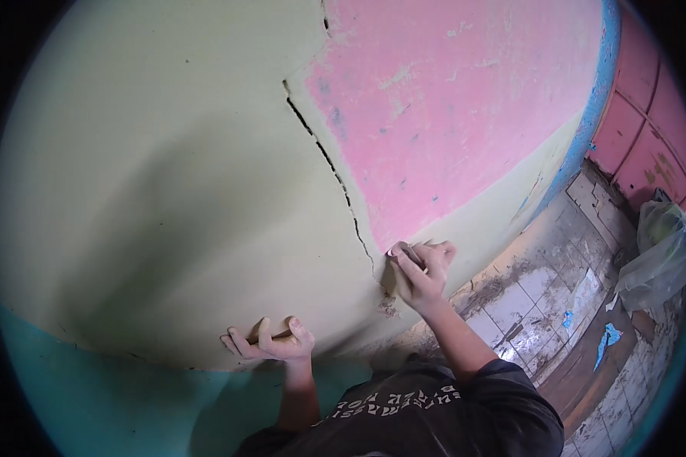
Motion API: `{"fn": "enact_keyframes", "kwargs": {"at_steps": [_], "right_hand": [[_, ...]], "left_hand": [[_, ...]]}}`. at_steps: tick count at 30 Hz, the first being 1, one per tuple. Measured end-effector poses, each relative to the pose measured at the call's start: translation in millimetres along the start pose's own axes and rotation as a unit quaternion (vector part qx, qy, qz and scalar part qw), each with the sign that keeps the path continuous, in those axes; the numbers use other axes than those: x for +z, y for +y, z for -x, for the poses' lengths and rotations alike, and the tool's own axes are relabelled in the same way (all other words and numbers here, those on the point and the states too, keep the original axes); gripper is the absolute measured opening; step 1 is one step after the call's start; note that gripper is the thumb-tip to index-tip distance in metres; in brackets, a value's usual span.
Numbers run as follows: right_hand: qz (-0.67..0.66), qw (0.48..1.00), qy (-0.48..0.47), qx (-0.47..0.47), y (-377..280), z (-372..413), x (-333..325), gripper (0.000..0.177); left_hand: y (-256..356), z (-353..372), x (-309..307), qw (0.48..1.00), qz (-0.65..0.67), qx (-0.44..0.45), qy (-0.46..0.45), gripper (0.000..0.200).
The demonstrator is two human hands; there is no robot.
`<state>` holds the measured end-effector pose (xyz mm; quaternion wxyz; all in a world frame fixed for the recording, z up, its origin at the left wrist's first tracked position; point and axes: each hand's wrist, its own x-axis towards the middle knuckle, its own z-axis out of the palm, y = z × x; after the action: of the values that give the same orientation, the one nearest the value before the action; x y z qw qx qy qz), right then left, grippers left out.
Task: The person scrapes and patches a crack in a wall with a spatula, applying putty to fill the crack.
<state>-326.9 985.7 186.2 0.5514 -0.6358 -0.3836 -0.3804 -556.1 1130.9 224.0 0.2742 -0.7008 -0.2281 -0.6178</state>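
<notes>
A long dark crack [324, 152] runs down the pale green wall [206, 190], beside a pink painted patch [450, 99]. My right hand [425, 273] is closed at the lower corner of the pink patch, near the crack's lower end. A small pale object shows at its fingertips, too hidden to name. My left hand [274, 341] is at the wall's lower part, left of the right hand, with its fingers curled and apart and nothing visible in them. Both hands look dusty.
A teal band [91, 388] lies along the bottom left. At the right are a blue edge [587, 129], a pink panelled surface [648, 122], a clear plastic bag [655, 259] and a dirty tiled floor [537, 282] with scraps and a brown board [587, 373].
</notes>
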Motion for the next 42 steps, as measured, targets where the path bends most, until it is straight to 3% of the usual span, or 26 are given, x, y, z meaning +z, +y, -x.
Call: {"fn": "enact_keyframes", "kwargs": {"at_steps": [2,3,6,7,10,11,14,15,18,20,22,23,26,27,31,34,35,38,39,42], "right_hand": [[0.036,0.999,0.025,0.021,18.1,-3.4,-1.5,0.022],[-0.006,0.982,0.084,0.169,30.5,1.8,8.3,0.024],[-0.004,0.997,0.052,0.059,16.1,-2.5,5.8,0.024],[-0.016,1.0,-0.004,-0.022,-1.3,-6.7,-0.5,0.024],[0.032,0.999,0.014,-0.01,19.4,-7.5,-1.0,0.023],[0.002,0.989,0.077,0.124,25.6,-9.6,4.2,0.024],[0.003,0.998,0.053,0.04,10.9,-10.8,2.7,0.024],[-0.015,1.0,-0.009,-0.008,-4.3,-9.5,0.3,0.021],[0.016,0.999,0.032,0.028,10.4,-13.5,-2.2,0.021],[-0.02,0.988,0.087,0.128,21.2,-7.3,8.9,0.022],[-0.015,0.996,0.077,0.048,9.0,-11.7,7.6,0.022],[-0.027,1.0,0.016,0.001,-5.2,-12.8,1.4,0.021],[0.013,0.997,0.069,0.042,21.8,-15.4,2.6,0.023],[-0.048,0.972,0.124,0.196,23.9,-17.6,8.0,0.024],[-0.039,0.999,-0.03,-0.015,-13.6,-19.2,-6.1,0.023],[0.004,0.998,0.065,0.027,17.7,-18.5,1.5,0.024],[-0.051,0.964,0.105,0.238,20.7,-12.3,6.4,0.024],[-0.049,0.995,0.064,0.065,6.7,-3.9,10.0,0.023],[-0.062,0.998,0.011,0.005,-4.6,-6.7,2.8,0.023],[0.016,0.998,0.044,0.05,16.8,-8.9,-2.7,0.023]], "left_hand": [[1.2,-0.8,-0.3,1.0,-0.002,-0.001,-0.002,0.046],[0.9,-0.8,-0.8,1.0,-0.002,-0.001,-0.002,0.046],[0.8,0.5,-0.7,1.0,0.002,0.0,-0.001,0.046],[-0.7,2.3,-1.5,1.0,0.002,0.001,-0.002,0.046],[0.8,-0.1,0.5,1.0,0.006,-0.004,-0.002,0.046],[2.2,-0.5,-0.7,1.0,0.007,-0.009,-0.004,0.046],[0.1,0.7,-0.5,1.0,-0.002,0.001,0.0,0.046],[0.4,0.6,-0.6,1.0,-0.003,0.003,0.0,0.047],[-2.4,0.4,0.8,1.0,-0.004,0.007,0.003,0.047],[-0.7,1.9,-0.2,1.0,-0.007,-0.001,0.003,0.047],[-0.5,1.6,-1.1,1.0,-0.007,0.001,0.0,0.047],[-0.6,0.9,-0.4,1.0,-0.004,0.004,0.0,0.047],[-0.9,0.0,-0.1,1.0,-0.006,0.007,0.0,0.047],[-1.8,0.2,-0.2,1.0,-0.008,0.007,0.001,0.047],[-0.8,3.6,-1.0,1.0,-0.008,-0.001,0.0,0.047],[-1.8,2.0,0.1,1.0,-0.009,-0.001,-0.001,0.047],[-0.9,2.4,-0.4,1.0,-0.011,-0.004,-0.002,0.047],[-0.1,2.6,1.1,1.0,-0.001,-0.006,0.005,0.048],[0.3,2.7,1.1,1.0,0.001,-0.006,0.005,0.048],[-1.7,1.5,-0.1,1.0,-0.007,0.002,0.0,0.048]]}}
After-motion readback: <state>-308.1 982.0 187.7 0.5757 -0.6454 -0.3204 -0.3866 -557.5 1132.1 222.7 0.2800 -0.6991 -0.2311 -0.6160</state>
